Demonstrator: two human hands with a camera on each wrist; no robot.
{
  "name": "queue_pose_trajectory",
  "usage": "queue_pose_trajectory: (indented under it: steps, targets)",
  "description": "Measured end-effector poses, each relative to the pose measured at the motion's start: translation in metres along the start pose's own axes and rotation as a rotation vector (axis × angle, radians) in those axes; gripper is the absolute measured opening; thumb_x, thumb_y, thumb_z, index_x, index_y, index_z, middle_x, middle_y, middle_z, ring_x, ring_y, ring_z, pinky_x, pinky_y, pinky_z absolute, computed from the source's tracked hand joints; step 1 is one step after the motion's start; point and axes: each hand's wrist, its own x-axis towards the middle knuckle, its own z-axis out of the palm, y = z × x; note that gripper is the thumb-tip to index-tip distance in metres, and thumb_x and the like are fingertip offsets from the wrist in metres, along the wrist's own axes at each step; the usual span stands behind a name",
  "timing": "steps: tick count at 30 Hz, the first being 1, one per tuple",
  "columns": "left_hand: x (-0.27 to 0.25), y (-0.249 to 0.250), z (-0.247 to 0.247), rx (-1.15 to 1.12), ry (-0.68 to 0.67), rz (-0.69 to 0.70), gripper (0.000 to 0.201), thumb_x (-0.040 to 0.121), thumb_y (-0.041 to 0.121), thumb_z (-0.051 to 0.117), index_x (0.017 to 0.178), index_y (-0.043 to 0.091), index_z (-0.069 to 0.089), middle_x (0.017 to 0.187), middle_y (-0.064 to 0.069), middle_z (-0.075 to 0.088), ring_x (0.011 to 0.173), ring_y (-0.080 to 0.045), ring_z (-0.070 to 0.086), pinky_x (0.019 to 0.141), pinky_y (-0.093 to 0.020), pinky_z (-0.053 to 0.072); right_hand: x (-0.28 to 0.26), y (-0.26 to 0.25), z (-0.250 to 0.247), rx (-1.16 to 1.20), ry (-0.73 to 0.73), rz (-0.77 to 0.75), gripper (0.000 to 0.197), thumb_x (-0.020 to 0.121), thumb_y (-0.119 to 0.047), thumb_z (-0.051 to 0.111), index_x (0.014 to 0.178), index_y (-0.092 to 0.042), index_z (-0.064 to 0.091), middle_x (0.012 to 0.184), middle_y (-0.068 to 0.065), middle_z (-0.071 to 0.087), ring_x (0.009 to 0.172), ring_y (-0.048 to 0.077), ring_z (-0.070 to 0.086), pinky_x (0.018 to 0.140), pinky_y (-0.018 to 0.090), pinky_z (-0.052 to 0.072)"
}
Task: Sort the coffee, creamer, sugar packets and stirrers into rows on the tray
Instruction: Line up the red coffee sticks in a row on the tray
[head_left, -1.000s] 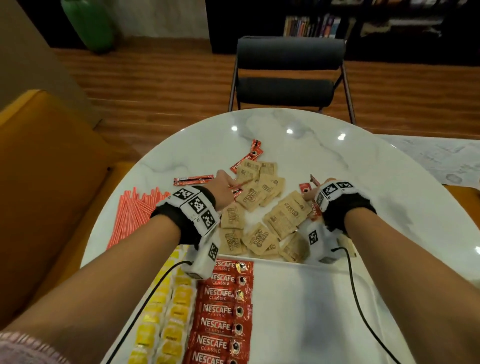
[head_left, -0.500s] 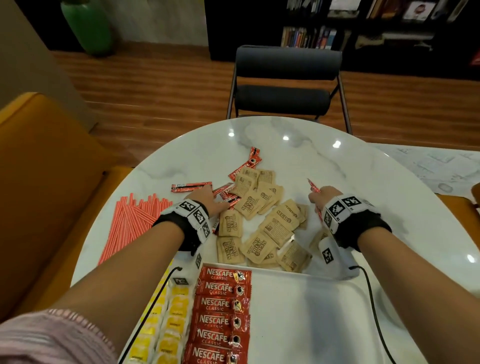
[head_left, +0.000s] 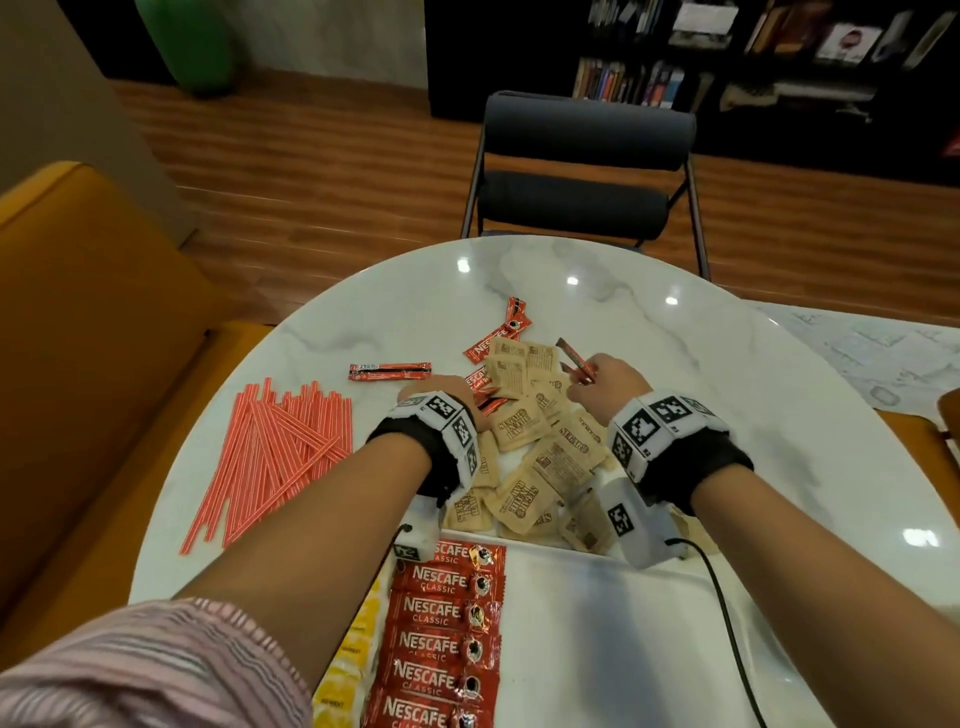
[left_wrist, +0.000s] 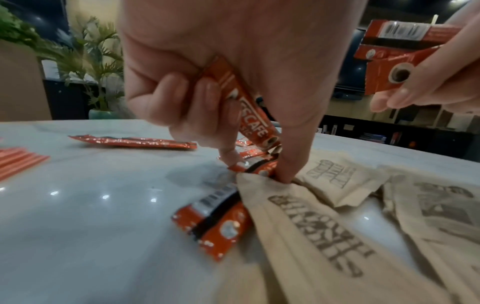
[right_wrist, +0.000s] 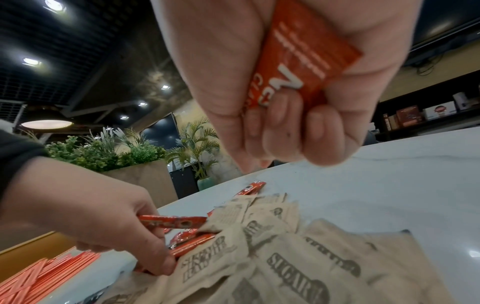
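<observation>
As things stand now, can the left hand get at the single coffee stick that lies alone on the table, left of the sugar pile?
Probably yes: the coffee stick lies bare just beyond the left hand, but that hand already grips another stick.

Hidden and cut-off items, table and tray

Left hand (head_left: 441, 397) mostly covered by the wristband in the head view; yellow packets (head_left: 343, 675) largely hidden under the left forearm. Red coffee sticks (left_wrist: 215, 218) partly buried beneath brown sugar packets (left_wrist: 311, 236). Tray (head_left: 623, 649) cut by the bottom edge. Print on the stick in the right hand (right_wrist: 298, 102) blurred.
</observation>
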Motion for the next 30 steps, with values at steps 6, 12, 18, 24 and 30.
queue_pose_trajectory:
  steps: [6,12,18,24,30]
  targets:
    - [-0.001,0.005,0.006,-0.029,-0.062,0.029,0.027,0.089,0.034,0.057,0.073,0.011,0.053,0.086,-0.006,0.062,0.086,-0.024,0.064,0.070,-0.029,0.046,-0.011,-0.003,0.009,-0.032,-0.042,-0.028,0.016,0.092,-0.019,0.048,0.078,-0.012,0.049,0.063,-0.004,0.041,0.065,0.016,0.046,0.048,0.019,0.028]
    - [-0.013,-0.006,0.001,-0.074,0.012,0.049,0.030,0.099,0.020,0.038,0.121,0.002,0.048,0.122,-0.014,0.054,0.112,-0.028,0.054,0.083,-0.032,0.045,-0.029,0.001,0.006,0.068,-0.041,-0.051,0.024,0.092,-0.018,0.046,0.069,-0.012,0.046,0.060,-0.002,0.042,0.053,0.010,0.037,0.049,0.021,0.028]
    - [-0.044,-0.022,-0.014,-0.331,0.109,0.099,0.028,0.100,0.010,0.034,0.119,-0.005,0.048,0.123,-0.021,0.053,0.107,-0.033,0.053,0.085,-0.036,0.041,-0.063,-0.009,0.006,0.387,-0.092,-0.087,0.017,0.095,-0.023,0.047,0.092,-0.009,0.056,0.057,-0.001,0.040,0.047,0.011,0.035,0.042,0.017,0.030]
    - [-0.103,-0.021,-0.009,-0.933,-0.046,0.278,0.024,0.103,0.021,0.023,0.115,0.006,0.038,0.071,-0.005,0.056,0.058,-0.015,0.052,0.059,-0.029,0.046,-0.116,-0.034,0.017,0.576,-0.223,-0.143,0.020,0.090,-0.026,0.057,0.074,-0.015,0.049,0.053,-0.003,0.037,0.044,0.011,0.032,0.039,0.019,0.030]
    - [-0.139,-0.025,0.011,-1.238,-0.151,0.184,0.027,0.103,0.023,0.025,0.082,0.014,0.040,0.059,-0.004,0.038,0.036,-0.010,0.035,0.038,-0.019,0.031,-0.152,-0.036,0.048,0.946,-0.242,-0.001,0.017,0.090,-0.008,0.048,0.077,-0.018,0.045,0.049,-0.004,0.039,0.035,0.007,0.034,0.034,0.018,0.027]
